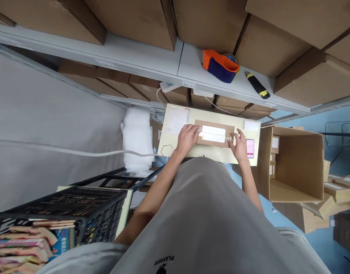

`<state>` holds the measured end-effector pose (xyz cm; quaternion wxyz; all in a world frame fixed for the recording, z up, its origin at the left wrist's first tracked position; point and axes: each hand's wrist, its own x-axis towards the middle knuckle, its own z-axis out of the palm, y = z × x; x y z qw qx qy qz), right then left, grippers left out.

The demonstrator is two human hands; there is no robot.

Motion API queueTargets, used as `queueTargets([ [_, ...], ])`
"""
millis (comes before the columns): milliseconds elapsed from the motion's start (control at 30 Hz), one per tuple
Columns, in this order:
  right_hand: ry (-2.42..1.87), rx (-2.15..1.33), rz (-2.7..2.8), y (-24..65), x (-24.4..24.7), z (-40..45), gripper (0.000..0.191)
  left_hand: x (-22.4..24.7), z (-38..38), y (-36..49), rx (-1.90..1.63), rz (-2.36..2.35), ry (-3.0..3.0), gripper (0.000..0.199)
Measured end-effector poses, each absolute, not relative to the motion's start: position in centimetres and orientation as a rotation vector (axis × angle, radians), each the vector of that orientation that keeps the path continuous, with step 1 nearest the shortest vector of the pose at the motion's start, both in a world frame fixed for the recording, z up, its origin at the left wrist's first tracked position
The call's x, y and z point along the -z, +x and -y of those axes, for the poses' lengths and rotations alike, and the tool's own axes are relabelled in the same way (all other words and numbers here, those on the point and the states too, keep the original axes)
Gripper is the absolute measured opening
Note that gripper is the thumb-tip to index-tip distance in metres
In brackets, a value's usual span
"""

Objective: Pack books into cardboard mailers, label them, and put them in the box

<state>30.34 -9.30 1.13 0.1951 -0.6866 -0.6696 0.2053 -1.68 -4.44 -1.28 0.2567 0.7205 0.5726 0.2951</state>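
Observation:
A flat brown cardboard box [215, 144] with a white label [213, 134] on top lies on the pale yellow work board [215, 152]. A thin line crosses the label, and shiny clear tape [228, 138] shows near its ends. At the box's left end my left hand [186, 139] rests with bent fingers, the fingertips on the end and the tape. My right hand [239, 147] holds the opposite end, thumb on the top edge and fingers curved beyond it. A phone [250, 148] with a lit screen lies just right of my right hand.
A shelf [152, 53] with large boxes spans the top. On it are an orange and blue tape dispenser [220, 65] and a utility knife [257, 84]. White foam wrap [137, 139] stands left, a big open carton [297, 163] right, a black crate [103, 213] lower left.

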Motion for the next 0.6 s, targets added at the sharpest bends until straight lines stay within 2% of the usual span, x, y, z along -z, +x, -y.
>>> queueTargets([
  [67, -1.911, -0.589, 1.834, 30.0, -0.4, 9.3, 0.035, 2.4, 4.8, -1.5, -0.828, -1.576, 1.888, 0.029],
  [267, -1.872, -0.635, 1.403, 27.9, 1.9, 8.4, 0.049, 5.7, 4.3, -0.3, -1.056, -1.577, 1.573, 0.030],
  [400, -2.042, -0.653, 1.272, 27.8, 2.3, 7.5, 0.070, 7.9, 3.8, 0.1, -1.173, -1.492, 1.272, 0.061],
  [600, -2.065, -0.779, 1.381, 28.5, 1.3, 7.2, 0.078, 9.8, 3.4, -0.6, -1.129, -1.282, 1.096, 0.078],
])
